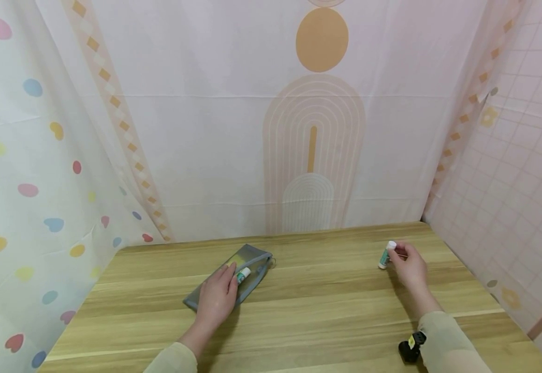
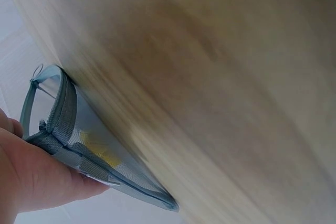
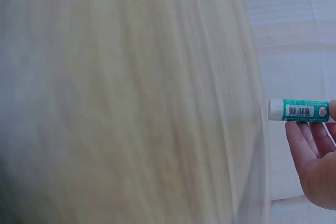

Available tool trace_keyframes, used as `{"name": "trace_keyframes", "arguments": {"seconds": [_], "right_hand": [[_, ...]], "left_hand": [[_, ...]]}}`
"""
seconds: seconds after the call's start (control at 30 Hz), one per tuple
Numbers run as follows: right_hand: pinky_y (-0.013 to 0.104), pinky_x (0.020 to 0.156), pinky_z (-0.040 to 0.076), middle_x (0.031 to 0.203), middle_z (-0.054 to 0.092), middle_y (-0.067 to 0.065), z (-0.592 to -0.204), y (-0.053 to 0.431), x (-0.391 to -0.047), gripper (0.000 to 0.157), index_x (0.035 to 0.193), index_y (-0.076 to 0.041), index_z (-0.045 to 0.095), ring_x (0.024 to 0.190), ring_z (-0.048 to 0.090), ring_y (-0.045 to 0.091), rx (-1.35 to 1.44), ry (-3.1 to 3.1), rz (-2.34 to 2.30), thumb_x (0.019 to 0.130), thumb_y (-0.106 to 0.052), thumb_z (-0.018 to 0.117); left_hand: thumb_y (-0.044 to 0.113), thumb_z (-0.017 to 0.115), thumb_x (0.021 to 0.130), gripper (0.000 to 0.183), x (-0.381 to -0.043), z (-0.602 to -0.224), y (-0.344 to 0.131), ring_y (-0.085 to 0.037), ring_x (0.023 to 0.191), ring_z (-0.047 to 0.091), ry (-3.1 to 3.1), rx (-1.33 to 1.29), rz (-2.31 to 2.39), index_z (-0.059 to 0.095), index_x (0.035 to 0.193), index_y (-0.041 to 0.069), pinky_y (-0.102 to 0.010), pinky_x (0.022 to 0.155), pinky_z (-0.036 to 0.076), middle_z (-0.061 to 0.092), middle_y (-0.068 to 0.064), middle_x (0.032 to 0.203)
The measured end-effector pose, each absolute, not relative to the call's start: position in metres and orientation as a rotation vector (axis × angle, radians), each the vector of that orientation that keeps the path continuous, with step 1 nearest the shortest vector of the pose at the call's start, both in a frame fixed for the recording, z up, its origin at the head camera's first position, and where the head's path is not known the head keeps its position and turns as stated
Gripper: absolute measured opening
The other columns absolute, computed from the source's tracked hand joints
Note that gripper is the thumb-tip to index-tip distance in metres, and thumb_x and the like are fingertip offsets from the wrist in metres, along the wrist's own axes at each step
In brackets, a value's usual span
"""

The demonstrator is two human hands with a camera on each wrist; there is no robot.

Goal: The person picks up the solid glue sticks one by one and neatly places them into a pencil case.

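On the left half of the table lies a grey mesh zip pouch (image 1: 250,254) with something yellow inside. My left hand (image 1: 218,293) grips it, thumb and fingers on either side of its edge in the left wrist view. Beside those fingertips shows a white-and-green glue stick (image 1: 244,274); I cannot tell whether it lies in or on the pouch (image 2: 126,161). At the right, my right hand (image 1: 409,264) pinches a second glue stick (image 1: 386,255), white and green, white end up. Its barcode label faces the right wrist view, where the glue stick (image 3: 299,110) lies across the fingers.
The wood-grain table (image 1: 317,311) meets a patterned curtain (image 1: 205,155) at its back edge. More curtains hang at the left and right. A small black device (image 1: 410,348) is beside my right sleeve.
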State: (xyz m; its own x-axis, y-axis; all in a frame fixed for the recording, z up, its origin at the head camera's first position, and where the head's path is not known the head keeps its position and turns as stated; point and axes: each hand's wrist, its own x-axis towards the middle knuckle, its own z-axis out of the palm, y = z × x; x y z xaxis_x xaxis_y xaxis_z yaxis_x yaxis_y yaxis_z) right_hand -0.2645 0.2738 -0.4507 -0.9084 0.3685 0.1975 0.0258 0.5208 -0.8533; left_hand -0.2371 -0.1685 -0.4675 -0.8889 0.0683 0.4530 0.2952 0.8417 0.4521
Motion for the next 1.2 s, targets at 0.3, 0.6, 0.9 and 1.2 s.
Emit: {"name": "trace_keyframes", "arguments": {"seconds": [0.3, 0.6, 0.9, 1.2], "right_hand": [[0.015, 0.068, 0.053, 0.113, 0.060, 0.030, -0.450, 0.266, -0.265, 0.032, 0.121, 0.014, 0.053, 0.078, 0.055, -0.002, -0.295, -2.341, 1.539, 0.099, -0.009, 0.057], [0.020, 0.075, 0.056, 0.097, 0.055, 0.006, -0.449, 0.255, -0.268, 0.033, 0.125, 0.018, 0.044, 0.072, 0.060, -0.004, -0.296, -2.165, 1.914, 0.101, -0.003, 0.052], [0.021, 0.076, 0.056, 0.095, 0.055, 0.004, -0.450, 0.242, -0.269, 0.032, 0.125, 0.018, 0.043, 0.074, 0.061, -0.002, -0.274, -2.125, 2.034, 0.101, -0.002, 0.051], [0.021, 0.075, 0.056, 0.098, 0.056, 0.008, -0.452, 0.227, -0.271, 0.033, 0.125, 0.017, 0.045, 0.075, 0.061, 0.000, -0.271, -2.123, 2.034, 0.100, -0.003, 0.054]], "left_hand": [[0.011, 0.055, 0.099, 0.037, -0.236, -0.467, -0.169, -0.045, 0.119, 0.056, -2.586, -0.268, -0.736, 0.061, 0.132, -0.003, -0.065, 0.093, 0.043, 0.060, -0.028, 0.128], [0.011, 0.055, 0.099, 0.036, -0.237, -0.466, -0.169, -0.045, 0.119, 0.056, -2.588, -0.278, -0.727, 0.061, 0.132, -0.003, -0.066, 0.092, 0.043, 0.060, -0.028, 0.128], [0.011, 0.055, 0.099, 0.037, -0.237, -0.468, -0.168, -0.045, 0.119, 0.056, -2.582, -0.279, -0.733, 0.061, 0.132, -0.002, -0.066, 0.093, 0.042, 0.060, -0.028, 0.128], [0.012, 0.055, 0.098, 0.038, -0.238, -0.468, -0.168, -0.046, 0.119, 0.056, -2.581, -0.271, -0.752, 0.060, 0.132, -0.003, -0.066, 0.094, 0.042, 0.060, -0.029, 0.128]]}}
